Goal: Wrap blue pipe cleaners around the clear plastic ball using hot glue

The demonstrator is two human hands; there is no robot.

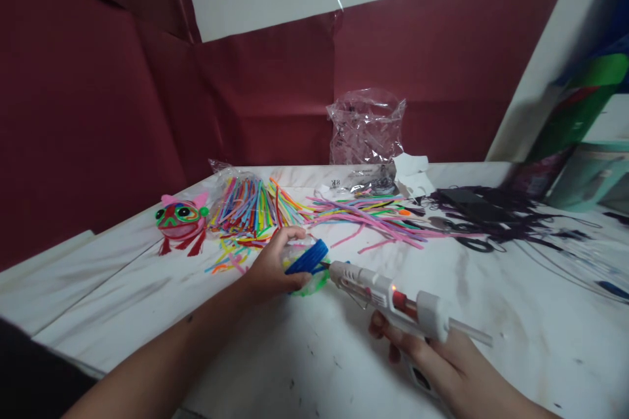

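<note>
A blue-and-green craft piece (308, 260) is grasped by the left hand (279, 265) inside the marbled white table's (240, 370) edges. Gluing seems underway; the white plastic glue gun (367, 283), gripped by the right hand (445, 357), must be steadied.

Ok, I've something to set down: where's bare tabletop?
The table is bare between the left forearm and right hand, and left of that forearm, before the pink figure. Crowded: the back, with pipe cleaners and, rightward, dark strips.

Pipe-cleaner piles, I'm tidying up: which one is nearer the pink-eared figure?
The left, multicoloured pile, beside the pink-eared figure; the mostly pink pile lies farther right.
</note>
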